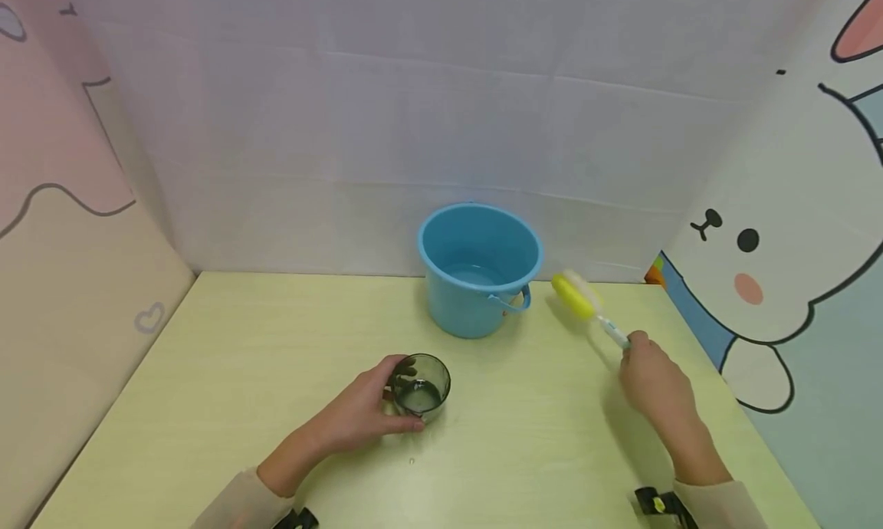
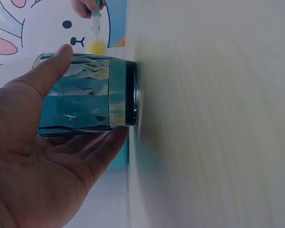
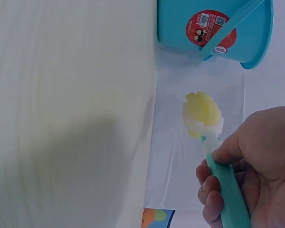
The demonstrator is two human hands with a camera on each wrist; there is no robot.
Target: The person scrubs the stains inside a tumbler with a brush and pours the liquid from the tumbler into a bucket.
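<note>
A smoky dark glass cup (image 1: 431, 406) stands upright at the middle of the table, on or just above its surface. My left hand (image 1: 362, 410) grips it from the left side; in the left wrist view the thumb lies along one side of the faceted cup (image 2: 85, 95) and the fingers curl round the other. On the right, my right hand (image 1: 655, 379) holds a sponge bottle brush by its green handle (image 3: 226, 190). The brush's yellow and white sponge head (image 1: 574, 295) points up and left, raised over the table beside the bucket.
A blue bucket (image 1: 448, 303) stands at the back of the pale table (image 1: 276, 337), its handle hanging down at the front right. A small drop (image 1: 411, 461) lies on the tabletop before the cup. A white sheet (image 1: 310, 130) and printed side panels enclose the table.
</note>
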